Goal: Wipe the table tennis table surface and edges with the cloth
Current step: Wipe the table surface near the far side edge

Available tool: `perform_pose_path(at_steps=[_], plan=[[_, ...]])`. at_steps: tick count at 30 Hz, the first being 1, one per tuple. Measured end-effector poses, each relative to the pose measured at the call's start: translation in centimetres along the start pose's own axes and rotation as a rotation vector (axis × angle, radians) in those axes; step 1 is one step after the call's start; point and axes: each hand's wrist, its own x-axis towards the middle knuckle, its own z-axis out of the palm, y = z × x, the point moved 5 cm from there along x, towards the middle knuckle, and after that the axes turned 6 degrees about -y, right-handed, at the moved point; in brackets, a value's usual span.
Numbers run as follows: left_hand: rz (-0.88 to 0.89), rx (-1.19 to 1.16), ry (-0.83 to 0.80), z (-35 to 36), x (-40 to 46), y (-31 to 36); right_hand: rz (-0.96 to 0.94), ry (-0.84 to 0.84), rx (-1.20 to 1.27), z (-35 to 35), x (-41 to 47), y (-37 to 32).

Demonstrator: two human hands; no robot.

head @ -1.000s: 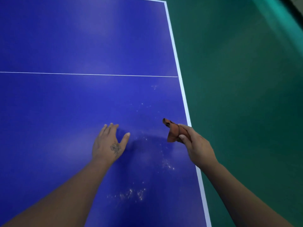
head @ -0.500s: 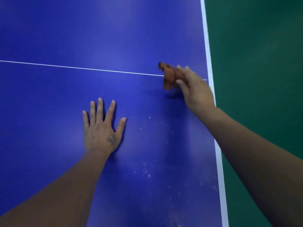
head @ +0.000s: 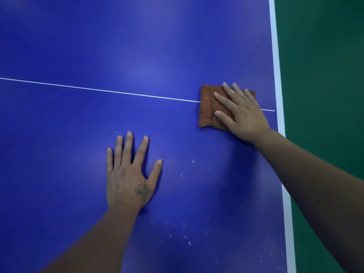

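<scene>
Resting flat on the blue counter (head: 59, 46), the left hand (head: 129, 180) lies with fingers spread and holding nothing — white specks (head: 185, 231) dot the surface just right of it. Farther off, the right hand (head: 241, 113) presses straight fingers on the folded brown cloth (head: 206, 107), which sits across the thin white line (head: 98, 90) near the white edge stripe (head: 275, 56).

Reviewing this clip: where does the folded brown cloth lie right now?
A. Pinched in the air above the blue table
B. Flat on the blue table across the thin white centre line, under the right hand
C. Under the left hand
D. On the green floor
B: the folded brown cloth lies flat on the blue table, covering the thin white centre line, with the right hand pressing on it with straight fingers.
</scene>
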Motion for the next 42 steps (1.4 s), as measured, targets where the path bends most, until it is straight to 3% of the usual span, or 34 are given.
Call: perform_pose_path(at_steps=[4, 15, 18, 22, 29, 36, 42], plan=[[-0.005, 0.0, -0.002, -0.1, 0.0, 0.1, 0.038, 0.025, -0.011, 1.0, -1.9, -2.0], [0.003, -0.023, 0.017, -0.5, 0.0, 0.4, -0.171, 0.006, 0.095, 3.8, -14.1, -12.1], [-0.005, -0.031, -0.004, -0.4, 0.0, 0.4, -0.185, 0.054, 0.223, 1.6, -11.9, -11.0], [-0.013, -0.03, -0.009, -0.3, 0.0, 0.4, 0.012, 0.1, 0.227, -1.4, -5.0, -5.1], [-0.001, -0.021, -0.005, -0.5, 0.0, 0.5, 0.161, 0.013, -0.006, 0.9, 0.4, -2.4], [0.007, -0.026, 0.01, -0.9, 0.0, 0.6, -0.017, 0.055, -0.02, 3.9, -7.5, -10.8], [-0.033, -0.029, -0.054, -1.1, -0.1, 0.7, -0.158, -0.037, 0.118, 5.1, -15.8, -17.1]])
